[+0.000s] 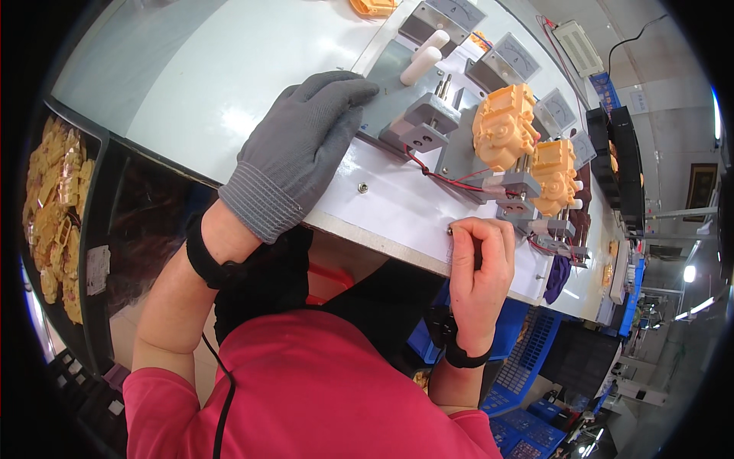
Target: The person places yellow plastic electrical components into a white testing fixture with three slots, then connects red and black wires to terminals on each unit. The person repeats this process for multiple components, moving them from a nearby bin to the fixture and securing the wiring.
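A person in a pink shirt sits at a pale desk [180, 99] whose front edge slants down from left to right. The gloved left hand [302, 141] lies palm down, fingers close together, its tips by the edge of a metal plate [384, 80]; whether it grips something underneath, I cannot tell. The bare right hand [483, 264] is at the desk's front edge, thumb and forefinger pinched on a small dark piece [449, 229], too tiny to identify. Between the hands, white paper [394, 218] gives open room around one small nut [363, 188]. A broad stretch of desk opens left of the glove. Beyond the right hand, two orange plastic housings [505, 130] stand on grey clamps [514, 187].
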### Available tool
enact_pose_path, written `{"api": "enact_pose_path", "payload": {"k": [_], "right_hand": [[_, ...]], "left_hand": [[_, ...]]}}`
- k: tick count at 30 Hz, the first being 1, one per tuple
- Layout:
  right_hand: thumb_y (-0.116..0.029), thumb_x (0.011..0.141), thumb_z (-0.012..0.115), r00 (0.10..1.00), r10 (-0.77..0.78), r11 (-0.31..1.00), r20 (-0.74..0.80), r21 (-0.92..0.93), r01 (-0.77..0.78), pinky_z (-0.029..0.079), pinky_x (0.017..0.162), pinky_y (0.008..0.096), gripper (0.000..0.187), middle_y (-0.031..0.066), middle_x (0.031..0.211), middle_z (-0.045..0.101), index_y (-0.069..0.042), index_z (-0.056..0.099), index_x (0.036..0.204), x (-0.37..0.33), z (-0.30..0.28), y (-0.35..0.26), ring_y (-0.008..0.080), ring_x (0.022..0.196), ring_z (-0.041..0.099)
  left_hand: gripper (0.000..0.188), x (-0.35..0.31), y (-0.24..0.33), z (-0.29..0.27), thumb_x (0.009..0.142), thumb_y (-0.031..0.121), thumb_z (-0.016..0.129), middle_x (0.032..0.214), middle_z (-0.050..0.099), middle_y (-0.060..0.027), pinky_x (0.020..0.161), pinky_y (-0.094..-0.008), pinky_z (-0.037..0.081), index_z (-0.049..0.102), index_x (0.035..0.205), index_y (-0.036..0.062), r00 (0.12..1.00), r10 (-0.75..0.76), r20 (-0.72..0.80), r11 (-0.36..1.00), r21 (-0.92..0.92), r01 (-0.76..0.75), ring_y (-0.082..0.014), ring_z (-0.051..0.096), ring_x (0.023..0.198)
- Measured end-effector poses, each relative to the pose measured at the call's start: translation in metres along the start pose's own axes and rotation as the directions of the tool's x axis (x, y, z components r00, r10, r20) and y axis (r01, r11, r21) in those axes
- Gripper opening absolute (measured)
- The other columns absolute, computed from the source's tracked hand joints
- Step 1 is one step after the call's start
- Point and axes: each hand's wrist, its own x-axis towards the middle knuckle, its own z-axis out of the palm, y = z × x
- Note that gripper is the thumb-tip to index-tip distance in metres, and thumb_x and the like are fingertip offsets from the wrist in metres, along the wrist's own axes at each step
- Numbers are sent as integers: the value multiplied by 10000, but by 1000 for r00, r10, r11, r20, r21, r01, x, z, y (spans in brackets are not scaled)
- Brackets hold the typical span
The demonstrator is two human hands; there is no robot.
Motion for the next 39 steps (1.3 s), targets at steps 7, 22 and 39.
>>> {"api": "enact_pose_path", "payload": {"k": [7,22,39], "right_hand": [[-22,910,676,998,-63,998,-16,14,63,467,670,268,65,73,930,559,-13,662,972,0,1,3,167,784,560],[-71,827,766,998,-25,999,-57,26,26,412,726,347,140,57,879,596,-77,689,944,-1,3,0,233,797,533],[-78,818,778,998,-4,999,-56,47,7,410,718,343,151,52,877,597,-81,697,945,-2,3,1,226,791,533]], "left_hand": [[330,1,6,-7,1008,144,498,1331,574,-160,1061,-364,438,600,1304,37,992,-77,104,997,12,76,-302,551,1230],[304,0,2,0,957,148,548,1251,611,-149,959,-418,481,617,1241,67,1000,-19,3,1000,-12,19,-363,580,1098],[294,0,0,1,966,164,549,1241,617,-153,951,-420,482,621,1233,64,1000,-3,-13,1000,-9,3,-366,582,1086]]}}
